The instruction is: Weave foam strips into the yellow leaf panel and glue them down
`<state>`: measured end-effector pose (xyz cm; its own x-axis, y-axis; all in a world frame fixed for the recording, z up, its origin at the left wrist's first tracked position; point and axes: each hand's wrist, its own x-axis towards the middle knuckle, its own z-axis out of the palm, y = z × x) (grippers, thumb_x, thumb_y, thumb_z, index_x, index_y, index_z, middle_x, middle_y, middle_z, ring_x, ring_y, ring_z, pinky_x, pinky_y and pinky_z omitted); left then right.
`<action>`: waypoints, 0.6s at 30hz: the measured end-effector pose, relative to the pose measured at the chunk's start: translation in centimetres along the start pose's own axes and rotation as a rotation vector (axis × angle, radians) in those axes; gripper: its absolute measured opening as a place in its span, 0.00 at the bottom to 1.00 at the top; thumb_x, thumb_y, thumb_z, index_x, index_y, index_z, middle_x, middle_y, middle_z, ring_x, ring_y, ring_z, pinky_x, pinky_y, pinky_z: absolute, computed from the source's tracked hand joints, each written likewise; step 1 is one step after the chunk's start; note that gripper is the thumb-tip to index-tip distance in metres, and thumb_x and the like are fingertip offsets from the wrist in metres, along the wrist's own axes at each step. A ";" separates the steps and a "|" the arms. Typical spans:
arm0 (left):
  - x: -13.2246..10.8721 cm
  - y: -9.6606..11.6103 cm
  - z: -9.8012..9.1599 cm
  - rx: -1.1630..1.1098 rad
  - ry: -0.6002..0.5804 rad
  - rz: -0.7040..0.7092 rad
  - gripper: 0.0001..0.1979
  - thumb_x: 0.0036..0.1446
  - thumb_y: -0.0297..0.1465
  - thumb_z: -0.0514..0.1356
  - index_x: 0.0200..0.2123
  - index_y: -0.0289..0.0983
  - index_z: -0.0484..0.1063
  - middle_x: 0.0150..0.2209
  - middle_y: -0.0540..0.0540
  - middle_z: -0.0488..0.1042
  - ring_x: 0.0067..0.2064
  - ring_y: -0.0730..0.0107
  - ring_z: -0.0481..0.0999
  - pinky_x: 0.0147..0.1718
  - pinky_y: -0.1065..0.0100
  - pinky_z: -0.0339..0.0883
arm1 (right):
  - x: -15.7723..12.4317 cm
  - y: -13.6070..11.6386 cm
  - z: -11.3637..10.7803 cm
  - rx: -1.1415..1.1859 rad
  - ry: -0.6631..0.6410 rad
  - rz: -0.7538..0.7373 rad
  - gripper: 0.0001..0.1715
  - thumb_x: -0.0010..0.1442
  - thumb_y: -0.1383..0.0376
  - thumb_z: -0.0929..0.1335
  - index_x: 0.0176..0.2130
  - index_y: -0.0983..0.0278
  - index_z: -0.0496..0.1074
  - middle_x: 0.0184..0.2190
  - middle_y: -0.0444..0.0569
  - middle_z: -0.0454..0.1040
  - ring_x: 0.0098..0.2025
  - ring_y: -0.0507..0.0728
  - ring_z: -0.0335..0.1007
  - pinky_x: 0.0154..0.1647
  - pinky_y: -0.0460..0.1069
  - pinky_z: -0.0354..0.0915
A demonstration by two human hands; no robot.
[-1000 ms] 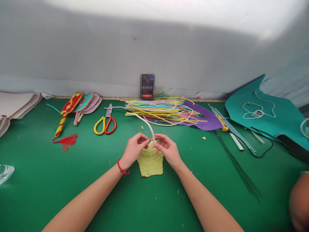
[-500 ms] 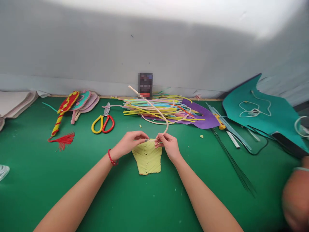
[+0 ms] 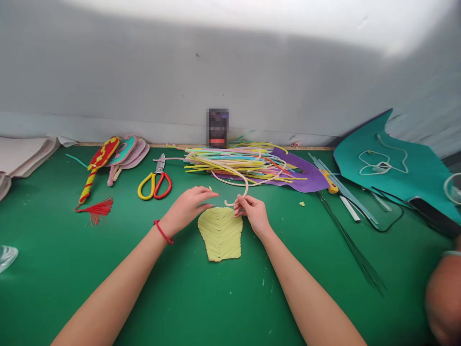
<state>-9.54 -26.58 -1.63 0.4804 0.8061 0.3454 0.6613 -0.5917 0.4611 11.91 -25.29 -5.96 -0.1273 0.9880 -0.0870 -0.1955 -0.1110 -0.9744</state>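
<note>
A yellow woven leaf-shaped piece point(image 3: 220, 234) lies flat on the green table point(image 3: 72, 269) in front of me. My right hand point(image 3: 252, 214) pinches a pale cream strand point(image 3: 242, 185) just above the piece's top right corner; the strand curls up and back toward the pile. At the piece's top left edge my left hand point(image 3: 188, 206) hovers, fingers stretched toward the strand's hooked end, holding nothing I can see. A red cord circles my left wrist.
A pile of coloured strands point(image 3: 237, 163) lies on purple felt point(image 3: 306, 178) behind. Yellow-and-red scissors point(image 3: 154, 185), woven fans and a red tassel point(image 3: 95, 209) sit at left. Teal felt point(image 3: 392, 168), thin rods and wires at right. Another person's arm point(image 3: 444, 298) shows at lower right.
The cream strand's free end has dropped from standing high to lying among the pile. My left hand let go and moved slightly left; the woven piece now lies uncovered.
</note>
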 end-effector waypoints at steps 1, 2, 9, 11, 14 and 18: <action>0.1 0.4 0.6 0.041 -0.034 0.061 0.14 0.58 0.30 0.55 0.48 0.41 0.69 0.47 0.43 0.71 0.48 0.63 0.69 0.46 0.60 0.64 | -0.1 -0.1 0.1 -0.016 -0.040 0.007 0.20 0.48 0.50 0.70 0.24 0.65 0.71 0.19 0.43 0.70 0.18 0.49 0.67 0.20 0.45 0.69; 0.1 0.7 1.1 0.080 -0.055 0.109 0.14 0.58 0.29 0.56 0.48 0.41 0.69 0.48 0.43 0.71 0.49 0.63 0.69 0.47 0.60 0.64 | -0.2 -0.1 0.2 -0.029 -0.078 0.015 0.20 0.49 0.50 0.69 0.24 0.65 0.71 0.18 0.43 0.70 0.18 0.49 0.66 0.19 0.45 0.69; 0.2 1.4 1.9 0.272 -0.171 0.270 0.07 0.59 0.27 0.53 0.37 0.37 0.71 0.43 0.44 0.74 0.45 0.65 0.70 0.45 0.62 0.62 | -0.6 -0.3 0.3 -0.083 -0.241 0.043 0.21 0.49 0.48 0.69 0.23 0.64 0.69 0.17 0.41 0.69 0.16 0.49 0.64 0.18 0.45 0.68; 0.1 1.3 1.8 0.302 -0.182 0.286 0.08 0.60 0.26 0.51 0.36 0.37 0.70 0.40 0.45 0.73 0.43 0.67 0.70 0.43 0.64 0.62 | -0.7 -0.3 0.4 -0.101 -0.274 0.051 0.21 0.50 0.48 0.68 0.22 0.63 0.69 0.16 0.41 0.68 0.16 0.49 0.64 0.17 0.45 0.67; -0.1 1.3 1.7 0.352 -0.166 0.295 0.08 0.61 0.25 0.50 0.34 0.36 0.69 0.37 0.46 0.73 0.40 0.68 0.70 0.40 0.66 0.61 | -0.8 -0.4 0.6 -0.095 -0.276 0.055 0.21 0.50 0.49 0.68 0.22 0.63 0.69 0.16 0.41 0.69 0.16 0.49 0.64 0.18 0.45 0.67; -0.2 1.4 1.8 0.416 -0.018 0.199 0.09 0.62 0.27 0.49 0.32 0.36 0.67 0.31 0.47 0.70 0.35 0.68 0.68 0.37 0.66 0.60 | -1.1 -0.4 0.8 -0.023 -0.210 0.052 0.20 0.49 0.49 0.69 0.23 0.64 0.70 0.19 0.42 0.71 0.18 0.49 0.66 0.21 0.46 0.69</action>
<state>-7.67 -27.57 -2.50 0.6292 0.6793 0.3777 0.7283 -0.6850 0.0188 11.35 -26.37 -5.31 -0.3374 0.9367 -0.0941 -0.1617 -0.1562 -0.9744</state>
